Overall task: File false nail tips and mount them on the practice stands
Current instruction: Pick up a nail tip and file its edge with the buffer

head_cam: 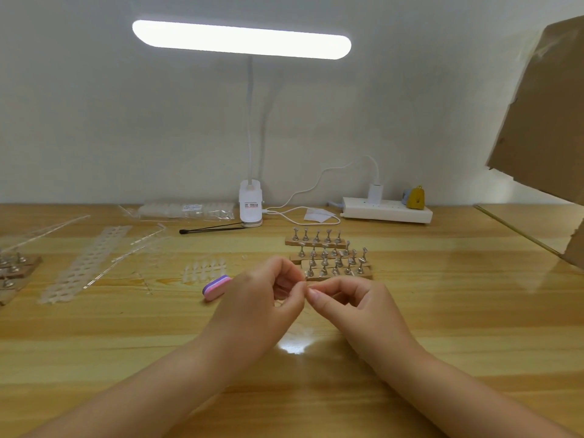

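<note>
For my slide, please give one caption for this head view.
Both hands, left and right, pinch a small nail tip before the practice stands, pink file block lying aside.

Above the bench (442, 311), the left hand (256, 298) and right hand (357, 305) are held fingertip to fingertip, something tiny pinched between them, too small to be identified. Just behind them the practice stands (331, 257) are ranged in rows. A pink-and-purple buffer block (215, 288) is laid left of the left hand.
</note>
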A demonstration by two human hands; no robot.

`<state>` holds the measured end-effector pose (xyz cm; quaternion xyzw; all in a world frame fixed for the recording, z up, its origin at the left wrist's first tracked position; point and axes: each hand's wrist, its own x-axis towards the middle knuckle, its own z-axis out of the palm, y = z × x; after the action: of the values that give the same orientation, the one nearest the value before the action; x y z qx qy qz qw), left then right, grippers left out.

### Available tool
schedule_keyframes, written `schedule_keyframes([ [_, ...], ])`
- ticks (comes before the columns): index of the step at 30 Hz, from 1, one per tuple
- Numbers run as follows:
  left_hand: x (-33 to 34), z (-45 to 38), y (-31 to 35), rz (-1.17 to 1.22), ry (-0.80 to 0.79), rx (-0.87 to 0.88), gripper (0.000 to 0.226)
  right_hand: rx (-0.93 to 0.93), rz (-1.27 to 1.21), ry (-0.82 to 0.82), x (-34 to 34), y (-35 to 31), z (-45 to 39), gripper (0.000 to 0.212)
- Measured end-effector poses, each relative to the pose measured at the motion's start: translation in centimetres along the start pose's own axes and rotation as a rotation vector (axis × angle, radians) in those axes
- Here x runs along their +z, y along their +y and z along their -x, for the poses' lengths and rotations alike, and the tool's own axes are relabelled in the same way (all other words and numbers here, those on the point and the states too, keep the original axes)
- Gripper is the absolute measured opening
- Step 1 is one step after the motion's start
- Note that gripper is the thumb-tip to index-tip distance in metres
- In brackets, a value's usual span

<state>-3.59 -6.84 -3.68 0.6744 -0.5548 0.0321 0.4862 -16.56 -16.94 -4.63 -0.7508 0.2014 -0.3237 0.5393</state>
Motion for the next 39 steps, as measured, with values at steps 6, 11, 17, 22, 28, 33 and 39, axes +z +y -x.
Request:
schedule_keyframes([
  [6, 0.0, 0.0, 0.2, 0.167, 0.03, -0.173, 0.009, -0.028, -0.009, 0.025, 0.1, -0.2, -0.1, 0.005],
  [11, 0.0, -0.2, -0.2, 0.244, -0.041, -0.223, 0.013, -0.055, 0.039, 0.037, 0.1, -0.3, 0.2, 0.008],
  [17, -0.3, 0.0, -1.1, -0.488, 0.071, 0.444, 0.017, -0.176, 0.25, 0.022, 0.3, -0.4, 0.2, 0.009],
  [22, -0.7, -0.5, -0.1, -0.06, -0.164, -0.068, 0.01, -0.063, 0.177, -0.076, -0.8, -0.7, -0.3, 0.011],
  [28, -2.1, -1.8, -0.4, 0.7, -0.536, -0.548, 0.019, 0.153, -0.162, -0.369, -2.4, -0.7, -1.3, 0.028],
  [33, -1.8, -1.3, -0.9, 1.064, -0.701, -0.594, 0.023, 0.183, -0.386, -0.522, -2.5, -0.3, -1.5, 0.021],
  [39, -2.8, -2.3, -1.3, 0.511, -0.075, -0.341, 0.012, 0.249, -0.515, -0.301, -2.6, 0.3, -2.0, 0.012],
])
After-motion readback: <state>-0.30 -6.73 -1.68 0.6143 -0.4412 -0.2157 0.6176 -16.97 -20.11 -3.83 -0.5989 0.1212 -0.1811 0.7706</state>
